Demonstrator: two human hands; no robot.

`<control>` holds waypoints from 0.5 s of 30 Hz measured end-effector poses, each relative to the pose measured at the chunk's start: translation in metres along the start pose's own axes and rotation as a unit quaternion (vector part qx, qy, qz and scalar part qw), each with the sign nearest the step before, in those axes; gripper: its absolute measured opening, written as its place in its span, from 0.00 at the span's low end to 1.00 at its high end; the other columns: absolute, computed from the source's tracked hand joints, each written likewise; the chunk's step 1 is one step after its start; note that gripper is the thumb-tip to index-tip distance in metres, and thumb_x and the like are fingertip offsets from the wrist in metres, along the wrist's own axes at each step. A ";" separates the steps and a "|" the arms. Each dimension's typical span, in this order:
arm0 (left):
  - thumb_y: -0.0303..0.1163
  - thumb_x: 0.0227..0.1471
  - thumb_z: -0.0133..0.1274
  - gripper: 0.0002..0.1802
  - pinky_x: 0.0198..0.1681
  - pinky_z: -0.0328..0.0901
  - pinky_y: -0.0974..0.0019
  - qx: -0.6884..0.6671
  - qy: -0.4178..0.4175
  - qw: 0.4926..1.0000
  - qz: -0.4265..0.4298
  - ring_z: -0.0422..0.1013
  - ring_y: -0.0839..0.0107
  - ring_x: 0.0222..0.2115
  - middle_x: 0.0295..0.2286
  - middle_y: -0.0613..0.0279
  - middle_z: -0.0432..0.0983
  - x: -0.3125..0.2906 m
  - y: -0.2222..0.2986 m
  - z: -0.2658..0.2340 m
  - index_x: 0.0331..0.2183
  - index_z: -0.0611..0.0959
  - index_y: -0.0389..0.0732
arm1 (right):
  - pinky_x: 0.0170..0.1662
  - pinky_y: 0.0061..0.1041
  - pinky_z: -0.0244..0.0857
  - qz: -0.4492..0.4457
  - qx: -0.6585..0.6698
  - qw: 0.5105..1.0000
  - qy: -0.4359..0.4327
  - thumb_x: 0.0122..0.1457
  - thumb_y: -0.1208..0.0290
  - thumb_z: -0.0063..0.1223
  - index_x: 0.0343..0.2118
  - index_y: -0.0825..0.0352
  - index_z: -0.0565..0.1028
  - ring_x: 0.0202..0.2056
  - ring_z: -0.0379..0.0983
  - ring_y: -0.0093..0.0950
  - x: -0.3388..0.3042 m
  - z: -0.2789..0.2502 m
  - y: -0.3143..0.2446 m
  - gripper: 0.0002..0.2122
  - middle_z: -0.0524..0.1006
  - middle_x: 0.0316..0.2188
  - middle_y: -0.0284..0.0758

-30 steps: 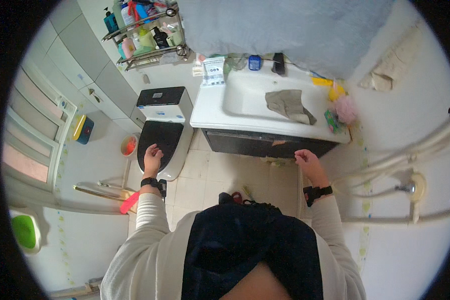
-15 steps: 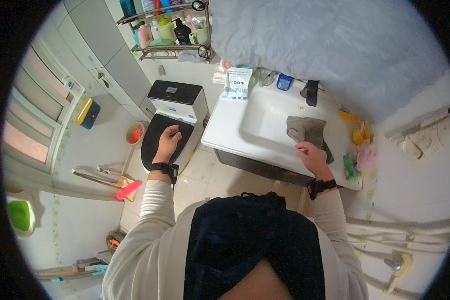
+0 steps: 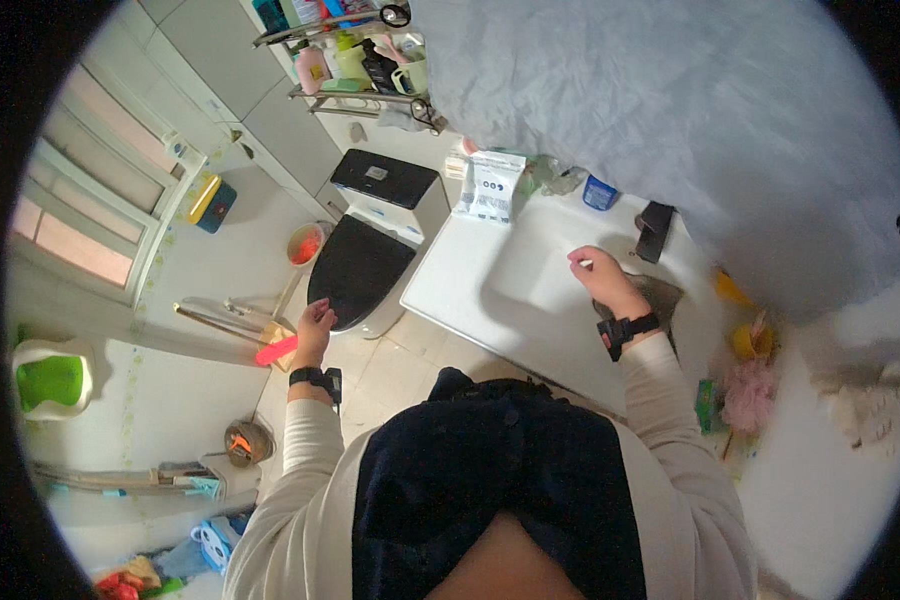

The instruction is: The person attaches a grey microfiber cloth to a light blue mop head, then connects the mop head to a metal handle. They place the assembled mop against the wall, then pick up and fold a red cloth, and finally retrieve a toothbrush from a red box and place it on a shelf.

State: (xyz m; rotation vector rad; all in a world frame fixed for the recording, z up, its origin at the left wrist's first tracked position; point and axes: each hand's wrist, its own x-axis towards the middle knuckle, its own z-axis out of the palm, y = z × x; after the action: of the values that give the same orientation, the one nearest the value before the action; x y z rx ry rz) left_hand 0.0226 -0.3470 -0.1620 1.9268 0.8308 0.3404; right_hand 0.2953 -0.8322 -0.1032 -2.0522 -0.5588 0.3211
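Observation:
My left hand (image 3: 314, 328) is held in the air near the front of the toilet's black lid (image 3: 358, 270), fingers loosely bent and holding nothing I can see. Over the white sink basin (image 3: 515, 262) hovers my right hand (image 3: 613, 285), its fingers curved with a small gap at the thumb; no object shows in it. A grey-brown cloth (image 3: 660, 298) lies crumpled on the right side of the sink, partly hidden behind my right hand and wrist. Beyond that hand is a dark faucet (image 3: 654, 232). Both wrists wear black bands.
A white packet (image 3: 490, 188) and a blue container (image 3: 599, 193) stand along the sink's back edge. To the right are a yellow cup (image 3: 752, 340), a pink bath puff (image 3: 747, 395) and a green package (image 3: 708, 405). Bottles fill a wall rack (image 3: 355, 65). A red-headed brush (image 3: 276, 350) is left.
My right hand has moved off the cloth, forward over the basin. My left hand has come back from above the toilet lid. The view has turned, bringing more of the lower left into sight.

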 end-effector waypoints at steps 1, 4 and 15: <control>0.26 0.50 0.52 0.19 0.38 0.68 0.71 -0.011 0.014 1.000 -0.022 0.72 0.72 0.32 0.36 0.57 0.74 -0.007 0.003 0.000 0.45 0.75 0.33 | 0.39 0.26 0.66 0.010 -0.004 1.000 -0.017 0.53 0.72 0.53 0.37 0.69 0.75 0.34 0.73 0.29 0.004 0.004 0.001 0.10 0.77 0.34 0.39; 0.24 0.50 0.53 0.17 0.39 0.68 0.71 -0.034 0.045 0.998 -0.037 0.73 0.71 0.33 0.36 0.56 0.74 -0.026 0.013 0.008 0.45 0.76 0.33 | 0.40 0.27 0.67 0.034 0.016 0.997 -0.066 0.51 0.71 0.55 0.37 0.67 0.76 0.35 0.73 0.31 0.013 0.011 0.008 0.10 0.76 0.35 0.39; 0.24 0.53 0.50 0.18 0.41 0.67 0.70 -0.110 -0.079 0.991 -0.013 0.72 0.73 0.36 0.39 0.59 0.74 0.004 0.019 0.037 0.47 0.73 0.34 | 0.46 0.32 0.65 0.042 -0.055 0.997 -0.018 0.51 0.68 0.52 0.36 0.69 0.76 0.42 0.72 0.40 -0.019 0.008 0.025 0.12 0.76 0.37 0.45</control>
State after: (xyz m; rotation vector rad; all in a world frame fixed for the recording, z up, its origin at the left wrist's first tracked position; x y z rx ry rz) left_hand 0.0538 -0.3752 -0.1644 1.7118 0.6843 0.2492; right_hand 0.2825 -0.8472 -0.1288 -2.1836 -0.5227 0.3850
